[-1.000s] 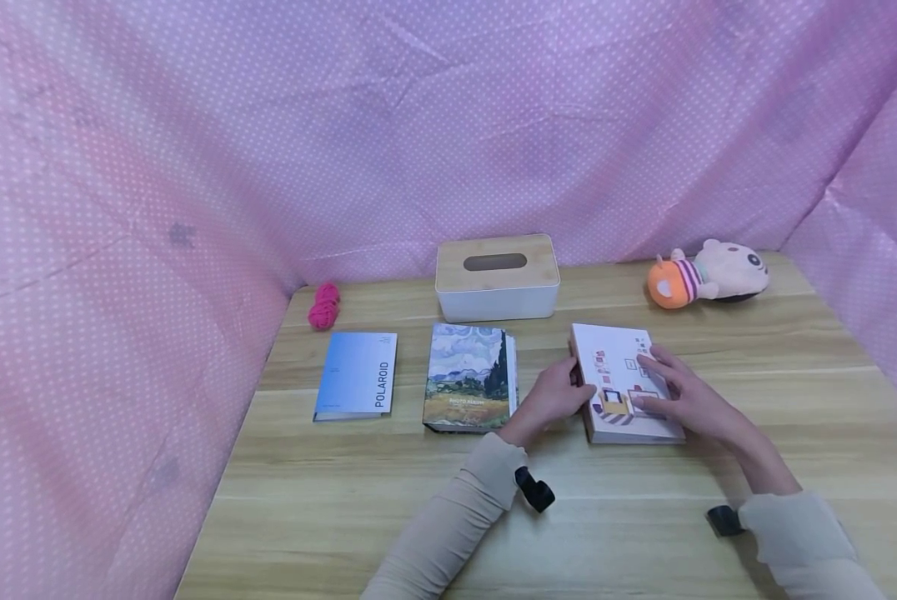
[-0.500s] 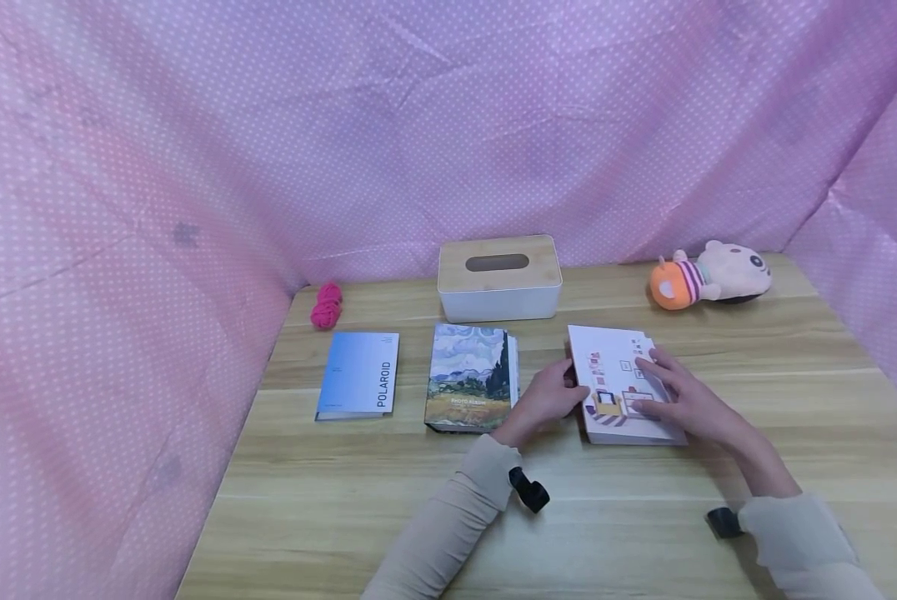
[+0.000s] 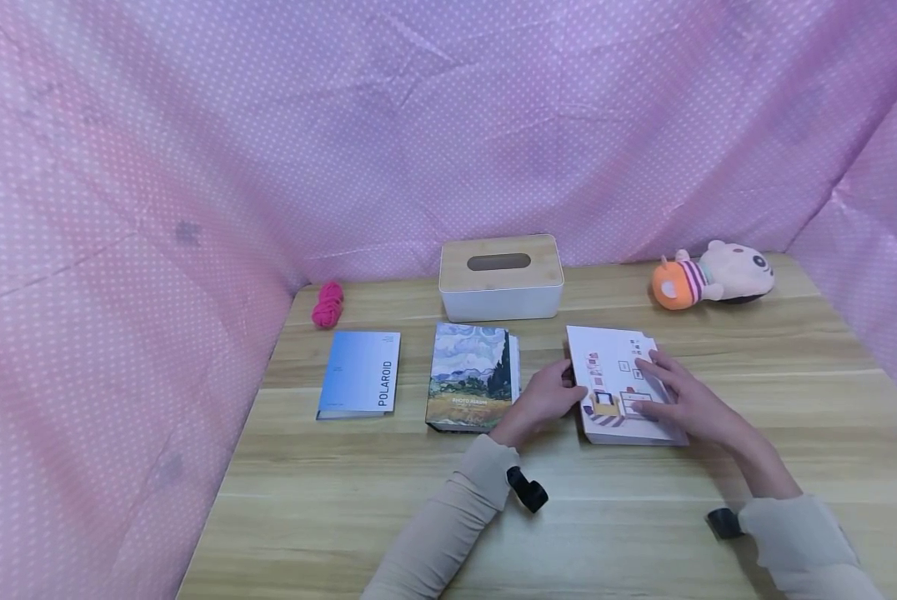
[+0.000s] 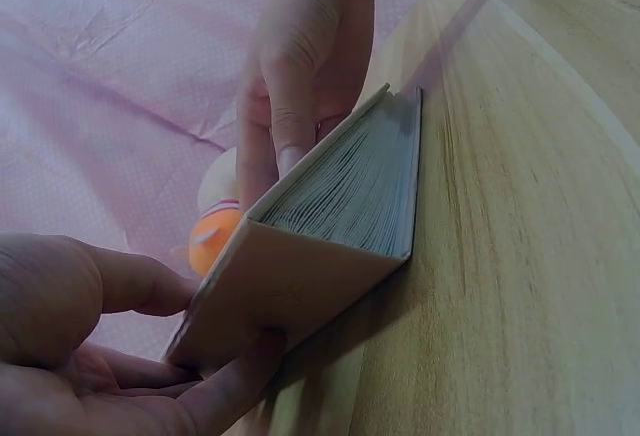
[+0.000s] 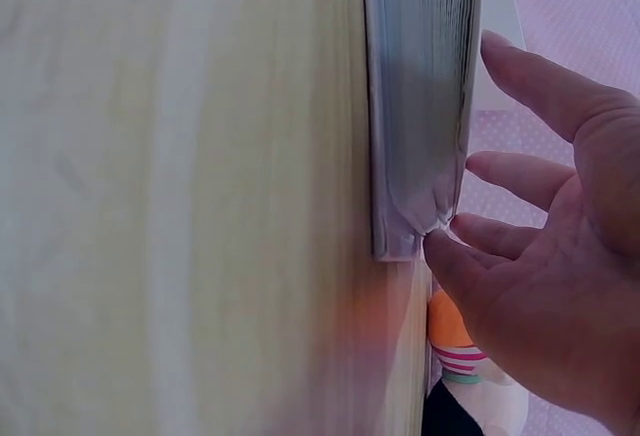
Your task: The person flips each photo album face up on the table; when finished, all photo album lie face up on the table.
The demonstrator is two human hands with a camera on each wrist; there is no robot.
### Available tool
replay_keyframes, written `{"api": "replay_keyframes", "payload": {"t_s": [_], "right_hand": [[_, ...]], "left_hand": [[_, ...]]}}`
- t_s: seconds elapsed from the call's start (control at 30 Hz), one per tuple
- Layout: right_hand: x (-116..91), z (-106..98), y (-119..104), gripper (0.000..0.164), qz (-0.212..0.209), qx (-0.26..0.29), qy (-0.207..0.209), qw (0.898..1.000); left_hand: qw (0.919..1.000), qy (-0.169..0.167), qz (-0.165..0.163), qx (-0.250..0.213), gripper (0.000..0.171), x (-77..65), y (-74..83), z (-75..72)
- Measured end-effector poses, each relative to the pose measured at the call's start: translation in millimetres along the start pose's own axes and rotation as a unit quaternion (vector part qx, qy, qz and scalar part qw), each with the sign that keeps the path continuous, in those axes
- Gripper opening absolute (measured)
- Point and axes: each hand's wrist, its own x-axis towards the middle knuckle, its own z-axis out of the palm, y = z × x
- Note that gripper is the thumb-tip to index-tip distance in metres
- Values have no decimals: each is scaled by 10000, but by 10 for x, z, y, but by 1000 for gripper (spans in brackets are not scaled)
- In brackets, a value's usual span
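Note:
A thick white album [image 3: 613, 343] with small printed pictures lies flat on the table, between both hands. My left hand [image 3: 544, 397] is at its left side. In the left wrist view, the fingers press on the spine [image 4: 305, 271] and the thumb touches the cover's edge. Over the right part of the cover rests my right hand [image 3: 692, 402], with fingers spread. One of its fingertips meets the lower corner of the page block [image 5: 420, 106] in the right wrist view. Just left of it lies a photo album [image 3: 469, 375] with a painted landscape.
A blue Polaroid album [image 3: 358, 375] lies at the left of the wooden table [image 3: 328, 500]. Behind it is a bundle of pink yarn [image 3: 328, 305]. A tissue box [image 3: 501, 302] with a wooden lid stands at the back, and a plush toy [image 3: 719, 275] lies at back right.
The white album's cover has shifted slightly left, so less of its spine shows. My left hand has moved a little left with it. The right hand stays nearly still.

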Motion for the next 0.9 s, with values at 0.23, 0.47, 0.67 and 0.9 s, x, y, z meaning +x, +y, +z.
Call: {"api": "replay_keyframes", "payload": {"t_s": [0.23,0.47,0.67,0.9], "right_hand": [[2,2,-3,85,6,-3,-34,10000],[33,-4,13,84,-96,-49,-53,9999],[21,-75,-7,78,-100,-51,-58,9999],[6,-370,-61,71,-237,-184,343,9990]], "left_hand": [[9999,50,28,97,51,47,-34,-1],[9998,118,35,161,50,44,-38,-24],[9981,8,297,546,48,-33,18,-75],[9834,-184,935,1544,59,-207,190,-424]]}}
